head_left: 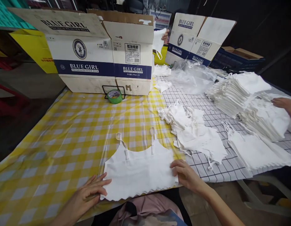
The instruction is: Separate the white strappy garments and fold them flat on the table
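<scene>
A white camisole top [139, 171] with two thin straps and a scalloped hem lies flat at the table's near edge, its straps pointing away from me. My left hand [90, 191] rests at its lower left side, fingers spread and touching the fabric edge. At the right side, my right hand [186, 174] has its fingers curled over the edge of the top, holding it. The right thumb is mostly hidden.
A loose heap of white tops [194, 128] lies to the right, beside a flat stack of tops [255, 147] and a taller pile [237, 91]. Green tape [114, 96] sits before a cardboard box [88, 56]. Another person's hand [285, 103] touches the piles; a farther hand [165, 36] holds a white garment.
</scene>
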Available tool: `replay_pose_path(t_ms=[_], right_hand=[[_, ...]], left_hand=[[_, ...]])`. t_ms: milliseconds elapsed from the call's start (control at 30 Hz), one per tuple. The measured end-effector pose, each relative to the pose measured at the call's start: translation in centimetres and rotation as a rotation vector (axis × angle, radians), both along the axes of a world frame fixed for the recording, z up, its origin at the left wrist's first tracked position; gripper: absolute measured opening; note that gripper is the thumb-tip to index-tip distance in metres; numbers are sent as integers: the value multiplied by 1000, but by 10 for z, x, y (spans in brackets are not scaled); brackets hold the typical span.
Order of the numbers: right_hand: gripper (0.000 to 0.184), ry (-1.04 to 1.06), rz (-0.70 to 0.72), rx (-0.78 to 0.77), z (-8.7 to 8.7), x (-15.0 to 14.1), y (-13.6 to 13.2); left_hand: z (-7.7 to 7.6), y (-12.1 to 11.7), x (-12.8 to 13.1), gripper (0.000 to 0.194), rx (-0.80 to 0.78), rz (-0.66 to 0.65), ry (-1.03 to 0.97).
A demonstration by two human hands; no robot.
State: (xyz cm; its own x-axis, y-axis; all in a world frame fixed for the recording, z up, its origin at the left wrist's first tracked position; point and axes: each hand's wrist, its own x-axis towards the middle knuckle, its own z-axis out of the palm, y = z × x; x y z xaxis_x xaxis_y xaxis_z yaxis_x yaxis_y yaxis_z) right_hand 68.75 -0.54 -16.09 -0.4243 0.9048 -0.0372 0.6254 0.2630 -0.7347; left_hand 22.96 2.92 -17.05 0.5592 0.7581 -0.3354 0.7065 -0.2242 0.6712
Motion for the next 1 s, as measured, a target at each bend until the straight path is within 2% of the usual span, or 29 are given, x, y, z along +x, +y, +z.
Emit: replay_pose_path(t_ms=[267,467,667,1000], right_hand=[[32,30,10,4,-3,2,-1],[31,34,16,-5,-1,2,-2],[30,45,6,-23,0,3,-3],[28,58,-11,-16,-1,1,-4]], left_hand=[[9,-1,4,22,18,5,17],[7,-1,4,21,29,-13,6],[14,-1,8,22,20,13,-14],[13,-3,7,20,24,41,-17]])
